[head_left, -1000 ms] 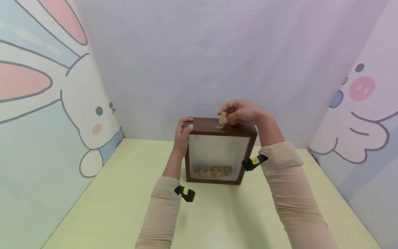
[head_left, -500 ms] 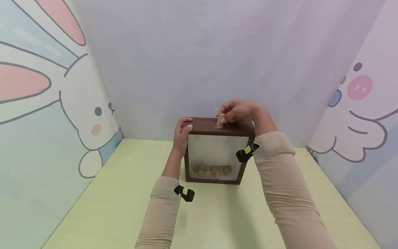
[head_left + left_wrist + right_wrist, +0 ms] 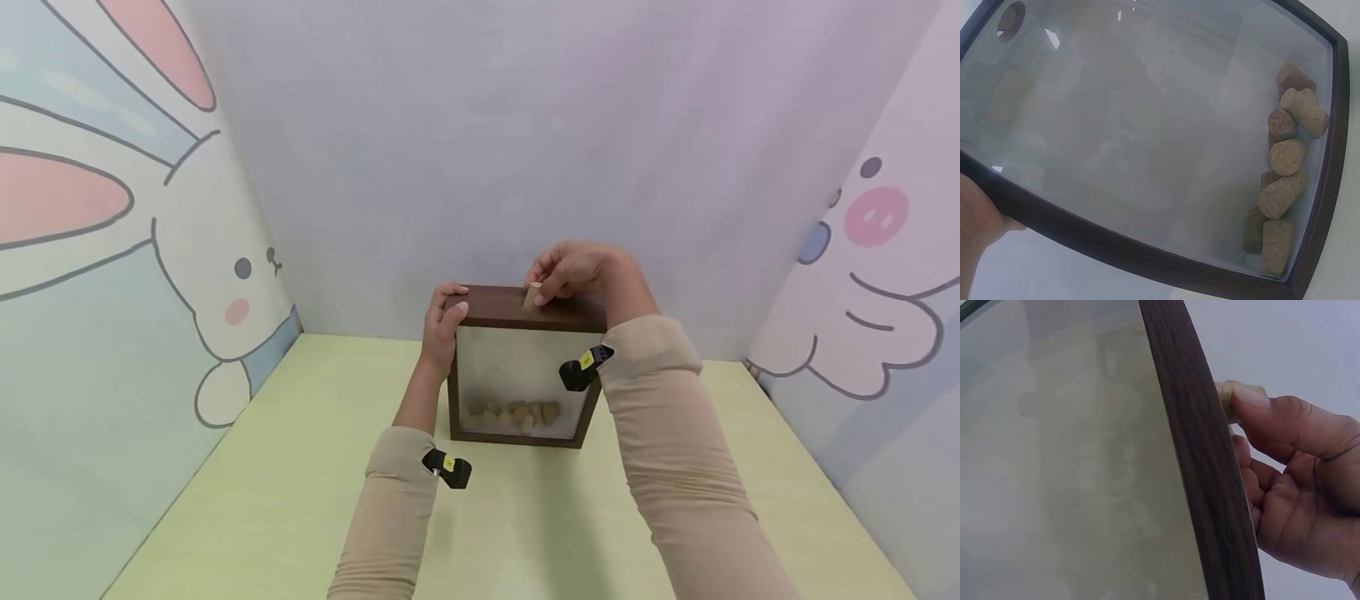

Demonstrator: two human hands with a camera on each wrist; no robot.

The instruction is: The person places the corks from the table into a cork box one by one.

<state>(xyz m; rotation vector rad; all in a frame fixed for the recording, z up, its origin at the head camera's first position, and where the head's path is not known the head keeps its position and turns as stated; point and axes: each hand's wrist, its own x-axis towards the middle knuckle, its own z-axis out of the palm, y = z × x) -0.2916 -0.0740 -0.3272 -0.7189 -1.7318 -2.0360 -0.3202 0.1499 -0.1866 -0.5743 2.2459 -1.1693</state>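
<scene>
A shallow dark-brown wooden display box with a clear front stands upright on the table. My left hand grips its upper left corner, thumb at the front edge and fingers over the top. Between thumb and fingers of my right hand is a cork, held upright at the round hole in the box's top. Its lower end appears to be in the hole. Several corks lie in a heap along the bottom inside the box. In the right wrist view the frame hides part of the pinched cork.
The pale yellow-green table extends in front of the box and to both sides. Close behind stands a plain pale wall. Side panels with a cartoon rabbit and a pink-nosed character border the table.
My right hand has shifted slightly left and down, bringing the cork from above the hole into its opening. The left hand keeps its grip on the corner.
</scene>
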